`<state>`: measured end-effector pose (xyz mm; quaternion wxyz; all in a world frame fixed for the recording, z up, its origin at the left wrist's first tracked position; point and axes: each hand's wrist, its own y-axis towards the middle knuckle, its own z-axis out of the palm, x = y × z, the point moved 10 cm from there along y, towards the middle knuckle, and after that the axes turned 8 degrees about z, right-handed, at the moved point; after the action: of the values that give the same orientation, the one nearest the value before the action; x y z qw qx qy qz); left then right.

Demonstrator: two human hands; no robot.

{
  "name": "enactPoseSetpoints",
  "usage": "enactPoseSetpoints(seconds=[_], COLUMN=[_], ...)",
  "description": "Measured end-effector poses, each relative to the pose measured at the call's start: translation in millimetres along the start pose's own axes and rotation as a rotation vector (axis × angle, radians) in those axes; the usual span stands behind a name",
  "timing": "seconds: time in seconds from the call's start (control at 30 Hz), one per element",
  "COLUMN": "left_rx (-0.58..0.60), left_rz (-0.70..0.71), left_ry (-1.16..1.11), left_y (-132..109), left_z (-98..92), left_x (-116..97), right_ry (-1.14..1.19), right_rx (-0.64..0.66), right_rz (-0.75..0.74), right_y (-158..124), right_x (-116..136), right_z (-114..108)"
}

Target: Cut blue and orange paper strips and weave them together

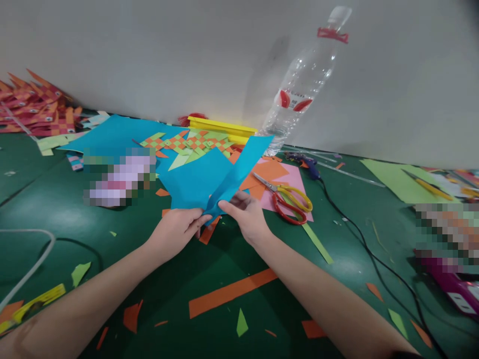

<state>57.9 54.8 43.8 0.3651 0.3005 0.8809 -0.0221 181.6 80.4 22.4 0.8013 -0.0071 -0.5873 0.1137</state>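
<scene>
Both my hands grip a sheet of blue paper (202, 174) above the green table. Its right side is folded up into a long raised strip. My left hand (177, 227) pinches the near edge of the sheet at the lower end of the fold. Close beside it, my right hand (247, 214) holds the folded strip with the thumb on top and the fingers behind. Right of that hand lie scissors (286, 197) with one red and one yellow handle, on orange and pink paper. Behind the blue sheet rest woven green and orange paper fish (194, 142).
A clear plastic bottle (299, 94) stands by the wall. A blue glue gun (309, 167) trails a black cord to the right. Orange paper strips (232, 293) and scraps lie in front. A pile of red woven fish (33, 109) is at far left; a yellow cutter (430, 185) lies right.
</scene>
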Motion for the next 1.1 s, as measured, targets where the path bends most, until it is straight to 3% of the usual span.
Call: enactPoseSetpoints(seconds=[0.1, 0.47, 0.93, 1.1], left_rx=[-0.022, -0.043, -0.037, -0.029], left_rz=[0.003, -0.122, -0.127, -0.122], left_ry=[-0.001, -0.21, -0.281, -0.29], left_y=[0.1, -1.9, -1.4, -0.9], left_z=[-2.9, -1.1, -2.7, -0.4], left_x=[-1.9, 12.9, 7.7, 6.5], right_ry=[-0.05, -0.063, -0.11, -0.119], right_rx=[0.09, -0.097, -0.166, -0.1], right_rz=[0.074, -0.045, -0.03, -0.055], right_y=[-2.0, -2.3, -3.9, -3.7], right_x=[-6.5, -1.6, -6.1, -2.2], right_z=[11.1, -4.3, -12.2, -5.9])
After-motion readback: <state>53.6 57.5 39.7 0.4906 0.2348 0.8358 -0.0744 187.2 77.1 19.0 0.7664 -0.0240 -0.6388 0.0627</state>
